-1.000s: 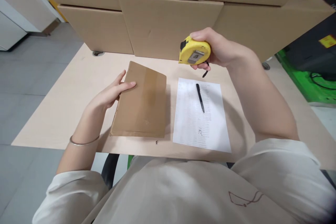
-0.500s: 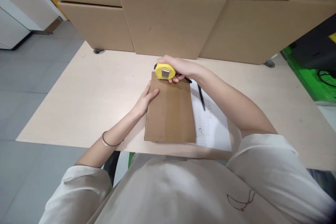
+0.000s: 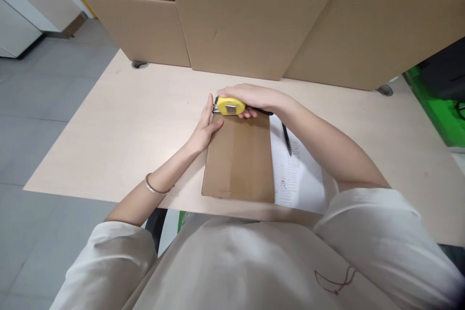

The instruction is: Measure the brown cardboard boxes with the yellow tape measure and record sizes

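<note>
A yellow tape measure (image 3: 231,106) is gripped in my right hand (image 3: 250,94) above the far edge of a flat brown cardboard box (image 3: 240,160). Its metal end pokes out on the left, close to my left fingers; how much blade is out, I cannot tell. A black wrist strap (image 3: 262,111) trails from the tape measure under my right hand. My left hand (image 3: 204,131) holds the box at its far left corner, thumb on top and straight fingers along the side. Partly under the box lies a printed paper sheet (image 3: 300,179), with a black pen (image 3: 286,139) on it.
Large cardboard boxes (image 3: 250,24) stand stacked along the back of the pale wooden table (image 3: 145,121). Round cable holes (image 3: 140,65) are near the table's back corners. Grey floor (image 3: 47,92) shows at left, and a green surface (image 3: 436,111) at right.
The tape measure has come down slightly toward the box's far edge, and its metal end now shows. My left hand has slid up to the far corner, fingers straighter. The view has shifted a little.
</note>
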